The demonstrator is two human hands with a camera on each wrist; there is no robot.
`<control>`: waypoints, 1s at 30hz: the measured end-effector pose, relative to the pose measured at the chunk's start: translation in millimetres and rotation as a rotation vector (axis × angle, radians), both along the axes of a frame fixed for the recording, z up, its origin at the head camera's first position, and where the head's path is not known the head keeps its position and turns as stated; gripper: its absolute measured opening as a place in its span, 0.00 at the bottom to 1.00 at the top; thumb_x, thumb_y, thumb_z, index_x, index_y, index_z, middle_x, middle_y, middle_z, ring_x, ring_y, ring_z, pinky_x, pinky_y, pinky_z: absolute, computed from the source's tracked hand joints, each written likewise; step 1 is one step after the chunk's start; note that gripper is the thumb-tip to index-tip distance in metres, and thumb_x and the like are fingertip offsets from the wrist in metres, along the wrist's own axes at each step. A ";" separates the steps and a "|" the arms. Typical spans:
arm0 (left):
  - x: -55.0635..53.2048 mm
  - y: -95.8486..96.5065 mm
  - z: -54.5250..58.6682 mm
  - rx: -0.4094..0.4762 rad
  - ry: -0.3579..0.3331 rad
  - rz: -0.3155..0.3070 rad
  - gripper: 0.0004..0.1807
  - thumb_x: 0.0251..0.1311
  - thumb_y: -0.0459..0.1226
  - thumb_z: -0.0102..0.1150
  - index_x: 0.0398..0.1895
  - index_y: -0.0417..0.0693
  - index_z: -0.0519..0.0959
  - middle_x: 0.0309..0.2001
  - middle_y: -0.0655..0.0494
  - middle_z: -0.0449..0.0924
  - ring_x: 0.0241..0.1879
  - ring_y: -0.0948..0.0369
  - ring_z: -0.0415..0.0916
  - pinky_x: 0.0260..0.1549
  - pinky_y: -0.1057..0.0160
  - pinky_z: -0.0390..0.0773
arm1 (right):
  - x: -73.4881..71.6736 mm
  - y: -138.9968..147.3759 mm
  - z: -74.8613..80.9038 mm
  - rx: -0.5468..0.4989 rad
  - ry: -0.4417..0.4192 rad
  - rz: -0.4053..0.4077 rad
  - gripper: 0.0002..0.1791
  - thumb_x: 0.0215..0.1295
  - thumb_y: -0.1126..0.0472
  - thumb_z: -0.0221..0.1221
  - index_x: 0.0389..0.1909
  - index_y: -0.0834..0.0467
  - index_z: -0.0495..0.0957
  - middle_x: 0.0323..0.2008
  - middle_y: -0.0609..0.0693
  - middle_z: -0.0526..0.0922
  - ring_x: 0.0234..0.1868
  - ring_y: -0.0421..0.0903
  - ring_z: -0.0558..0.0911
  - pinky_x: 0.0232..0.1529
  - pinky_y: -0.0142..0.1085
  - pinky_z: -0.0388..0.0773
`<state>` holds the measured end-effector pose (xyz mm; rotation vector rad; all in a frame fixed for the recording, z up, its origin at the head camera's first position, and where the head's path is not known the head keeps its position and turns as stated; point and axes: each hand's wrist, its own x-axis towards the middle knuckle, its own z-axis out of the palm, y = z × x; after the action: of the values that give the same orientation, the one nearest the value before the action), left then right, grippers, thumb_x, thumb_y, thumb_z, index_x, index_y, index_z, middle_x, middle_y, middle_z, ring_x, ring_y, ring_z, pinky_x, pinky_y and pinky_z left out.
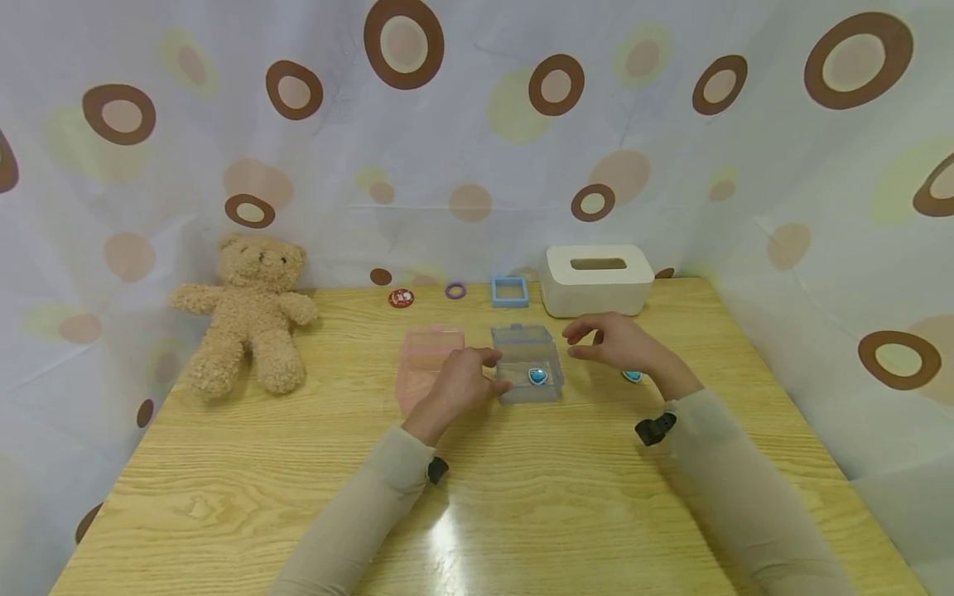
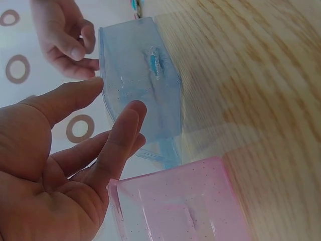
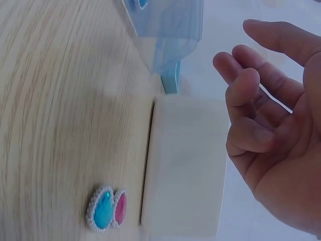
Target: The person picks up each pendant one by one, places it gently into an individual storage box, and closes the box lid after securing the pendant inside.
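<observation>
A clear blue plastic box [image 1: 508,394] stands on the table with its lid raised at the back. Inside it lies a blue heart-shaped gem [image 1: 537,377] with a pale beaded rim. My left hand [image 1: 464,382] is at the box's left side, thumb and fingers apart with nothing between them; whether a fingertip touches the box I cannot tell. On the right, my right hand [image 1: 617,341] hovers off the box, fingers loosely bent and holding nothing. Partly behind the left hand is a clear pink box [image 1: 417,382], lid also raised. The right wrist view shows another blue gem [image 3: 104,210] beside a pink gem [image 3: 120,208].
A white tissue box [image 1: 596,290] stands behind the right hand. Along the back lie a blue square frame [image 1: 510,303], a purple ring [image 1: 455,290] and a red round badge [image 1: 401,298]. A teddy bear [image 1: 257,314] sits at the left. Patterned curtain [image 1: 469,141] encloses the wooden table [image 1: 537,497].
</observation>
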<state>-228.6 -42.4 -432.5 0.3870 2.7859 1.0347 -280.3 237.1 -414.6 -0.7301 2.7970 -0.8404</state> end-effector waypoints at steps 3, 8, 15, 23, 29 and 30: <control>-0.2 0.4 -0.9 0.002 -0.007 0.003 0.28 0.59 0.43 0.71 0.61 0.42 0.79 0.56 0.46 0.84 0.62 0.43 0.73 0.66 0.49 0.69 | -0.1 8.6 -1.6 0.007 -0.003 -0.023 0.15 0.67 0.54 0.65 0.52 0.55 0.83 0.45 0.49 0.87 0.46 0.47 0.81 0.47 0.40 0.75; 0.1 0.5 -1.1 0.013 -0.015 0.005 0.28 0.59 0.43 0.71 0.62 0.42 0.79 0.56 0.46 0.84 0.63 0.43 0.72 0.66 0.49 0.69 | 0.3 24.9 -3.1 0.023 -0.005 -0.058 0.16 0.68 0.54 0.64 0.52 0.57 0.83 0.45 0.50 0.87 0.47 0.49 0.81 0.48 0.41 0.75; 0.7 -0.2 -0.4 0.008 -0.001 -0.004 0.28 0.59 0.43 0.71 0.61 0.42 0.79 0.56 0.46 0.84 0.63 0.44 0.73 0.66 0.49 0.70 | 4.2 49.3 -8.6 0.031 -0.042 -0.122 0.17 0.69 0.54 0.62 0.54 0.59 0.82 0.46 0.53 0.86 0.46 0.50 0.82 0.46 0.41 0.76; 1.0 0.8 1.4 -0.012 0.013 -0.004 0.28 0.58 0.43 0.71 0.61 0.42 0.79 0.56 0.45 0.84 0.62 0.44 0.74 0.66 0.50 0.70 | 7.9 76.7 -19.7 0.006 -0.136 -0.191 0.19 0.70 0.54 0.62 0.55 0.62 0.80 0.46 0.57 0.85 0.36 0.48 0.83 0.35 0.36 0.80; 1.6 1.5 2.0 -0.010 0.005 0.003 0.28 0.58 0.43 0.71 0.61 0.42 0.79 0.56 0.46 0.84 0.62 0.44 0.74 0.66 0.50 0.70 | 10.0 87.1 -28.5 0.043 -0.152 -0.235 0.16 0.68 0.54 0.62 0.50 0.59 0.82 0.46 0.55 0.85 0.43 0.48 0.81 0.38 0.36 0.77; 1.8 1.7 2.4 -0.012 0.003 0.003 0.28 0.58 0.43 0.71 0.61 0.42 0.79 0.56 0.46 0.84 0.63 0.44 0.74 0.66 0.50 0.70 | 10.5 88.1 -30.1 0.051 -0.151 -0.241 0.15 0.68 0.54 0.62 0.50 0.58 0.83 0.45 0.54 0.85 0.44 0.49 0.80 0.39 0.36 0.76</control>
<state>-226.7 -40.7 -430.2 0.3833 2.7948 1.0190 -269.8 325.2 -444.7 -0.3102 2.7925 -0.8189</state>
